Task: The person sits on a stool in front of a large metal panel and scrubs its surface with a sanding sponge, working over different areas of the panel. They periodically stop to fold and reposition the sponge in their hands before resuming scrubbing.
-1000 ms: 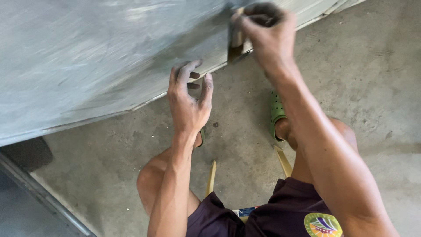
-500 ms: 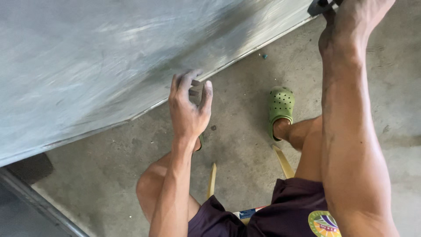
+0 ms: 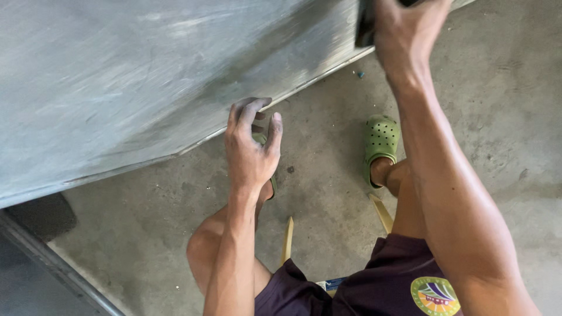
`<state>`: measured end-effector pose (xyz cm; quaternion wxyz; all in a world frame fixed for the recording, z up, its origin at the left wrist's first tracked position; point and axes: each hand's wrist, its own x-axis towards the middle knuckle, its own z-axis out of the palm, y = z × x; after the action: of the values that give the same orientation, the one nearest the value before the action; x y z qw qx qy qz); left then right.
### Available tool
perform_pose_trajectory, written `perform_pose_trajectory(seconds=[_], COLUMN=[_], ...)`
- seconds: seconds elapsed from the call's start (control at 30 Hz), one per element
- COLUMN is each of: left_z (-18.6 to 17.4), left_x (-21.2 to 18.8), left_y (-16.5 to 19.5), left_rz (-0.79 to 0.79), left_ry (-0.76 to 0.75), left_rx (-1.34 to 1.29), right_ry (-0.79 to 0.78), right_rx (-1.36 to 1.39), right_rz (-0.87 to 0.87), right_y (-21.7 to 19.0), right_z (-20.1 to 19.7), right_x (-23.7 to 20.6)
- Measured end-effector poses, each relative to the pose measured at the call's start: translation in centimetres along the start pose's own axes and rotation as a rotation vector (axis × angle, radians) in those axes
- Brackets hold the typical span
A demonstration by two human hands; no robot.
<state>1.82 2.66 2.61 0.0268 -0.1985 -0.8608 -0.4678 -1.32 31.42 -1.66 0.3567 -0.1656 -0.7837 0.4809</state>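
A large grey metal sheet point(image 3: 134, 76) fills the upper left, its lower edge running diagonally. My left hand point(image 3: 250, 146), dusty with grey, grips that lower edge with curled fingers. At the top of the frame my right hand point(image 3: 407, 26) is closed around a dark block-shaped tool point(image 3: 364, 26), pressed against the sheet's face near its edge. Part of that hand and most of the tool are cut off by the frame. I sit low, with my knees bent below the sheet.
Concrete floor point(image 3: 497, 117) lies underneath. My feet wear green clogs point(image 3: 380, 140). Wooden stool legs point(image 3: 287, 237) show beneath me. A dark metal frame bar point(image 3: 52, 263) and a black block point(image 3: 41, 216) sit at the lower left.
My right hand with the tool swung out to the upper right along the sheet's edge, then came partway back to the left. My left hand kept its grip on the edge.
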Motion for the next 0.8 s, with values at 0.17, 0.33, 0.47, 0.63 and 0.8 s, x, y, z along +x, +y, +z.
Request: perform_pose_trajectory(seconds=[0.17, 0.33, 0.47, 0.63, 0.8], left_z=[1.2, 1.5, 1.6, 2.2, 2.5], left_x=[0.9, 2.3, 3.0, 3.2, 2.7], left_y=[0.4, 0.6, 0.8, 0.7, 0.5], left_rz=[-0.004, 0.035, 0.19, 0.067, 0.048], left_ry=[0.062, 0.233, 0.177, 0.135, 0.146], left_rx=[-0.116, -0.248, -0.301, -0.434, -0.485], right_ry=[-0.652, -0.777, -0.839, -0.862, -0.869], right_rx=[0.706, 0.739, 0.8, 0.787, 0.756], right_rz=[0.723, 0.845, 0.88, 0.946, 0.931], right_y=[-6.5, -8.2, -7.8, -7.6, -8.2], right_z=[2.4, 2.4, 1.9, 1.3, 0.6], right_x=[-3.1, -3.7, -4.0, -4.0, -4.1])
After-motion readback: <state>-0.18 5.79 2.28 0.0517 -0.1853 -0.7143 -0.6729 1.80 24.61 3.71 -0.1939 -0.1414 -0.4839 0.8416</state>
